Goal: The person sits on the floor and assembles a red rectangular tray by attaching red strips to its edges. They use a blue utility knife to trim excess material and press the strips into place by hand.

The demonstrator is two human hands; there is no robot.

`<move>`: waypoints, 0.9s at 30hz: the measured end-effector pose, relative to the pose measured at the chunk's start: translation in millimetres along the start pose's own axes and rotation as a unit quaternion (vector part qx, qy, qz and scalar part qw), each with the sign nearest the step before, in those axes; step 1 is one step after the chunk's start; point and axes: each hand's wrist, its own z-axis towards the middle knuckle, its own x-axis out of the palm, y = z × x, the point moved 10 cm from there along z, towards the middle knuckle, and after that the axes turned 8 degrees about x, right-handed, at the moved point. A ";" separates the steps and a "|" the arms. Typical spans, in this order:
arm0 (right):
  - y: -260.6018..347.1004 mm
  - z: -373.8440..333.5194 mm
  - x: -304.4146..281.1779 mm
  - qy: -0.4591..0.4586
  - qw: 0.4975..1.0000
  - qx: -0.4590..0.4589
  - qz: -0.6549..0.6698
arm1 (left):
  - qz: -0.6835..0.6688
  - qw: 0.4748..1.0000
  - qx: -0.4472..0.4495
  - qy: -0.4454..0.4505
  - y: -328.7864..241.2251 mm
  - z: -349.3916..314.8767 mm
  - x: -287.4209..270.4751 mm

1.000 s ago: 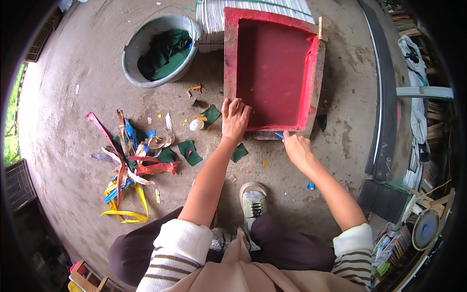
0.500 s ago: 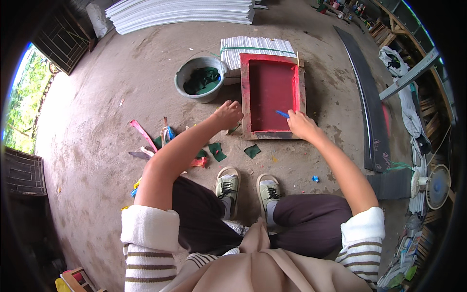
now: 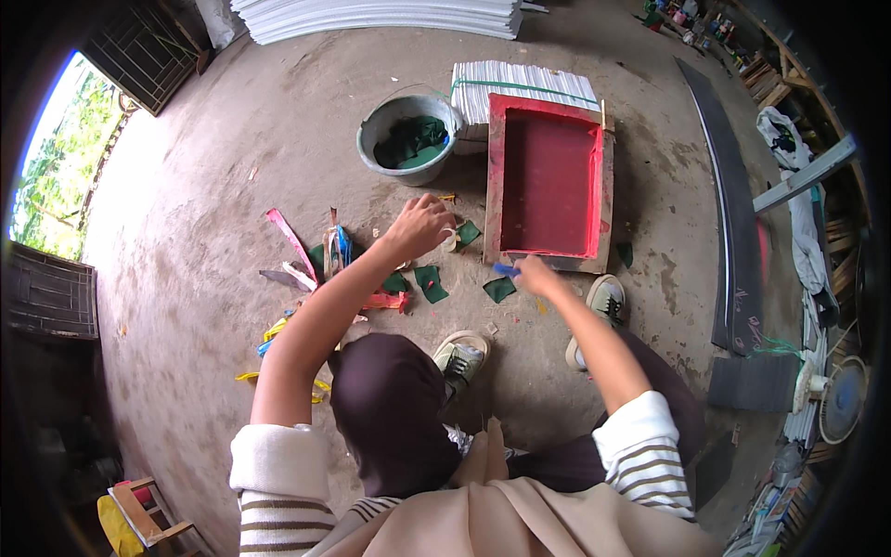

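My right hand (image 3: 538,276) is closed round a slim blue stick-like tool (image 3: 507,269), whose exact kind I cannot make out. It is just below the near edge of a screen-printing frame (image 3: 605,186) with a dark red mesh and red-stained inner sides. Over the floor to the left of that frame, my left hand (image 3: 422,226) has its fingers loosely bent and apart, with nothing visible in them. Close to its fingertips lie a small pale object (image 3: 452,241) and a dark green cloth scrap (image 3: 469,232). Another green scrap (image 3: 499,291) lies under the blue tool.
Beyond the hands stand a grey bucket (image 3: 369,158) with dark green cloth inside and a strapped white stack (image 3: 524,82) behind the frame. Colourful scraps (image 3: 292,243) litter the floor at left. A long dark board (image 3: 733,241) and a fan (image 3: 843,399) are at right.
My right hand has come back from over the mesh to below the frame's near edge, still holding the blue tool. My left hand has drawn away from the frame. My right foot has shifted rightward.
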 end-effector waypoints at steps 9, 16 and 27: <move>-51.9 5.6 -14.1 -0.300 0.945 -0.037 0.127 | -0.226 0.969 0.001 -0.101 -6.3 81.8 116.3; -141.2 46.4 -44.3 -0.205 0.958 0.003 0.199 | -0.298 0.951 -0.017 -0.083 -40.3 147.0 202.8; -153.4 79.9 -28.7 -0.115 0.980 0.034 0.159 | -0.292 0.952 -0.053 0.074 -31.7 166.6 245.5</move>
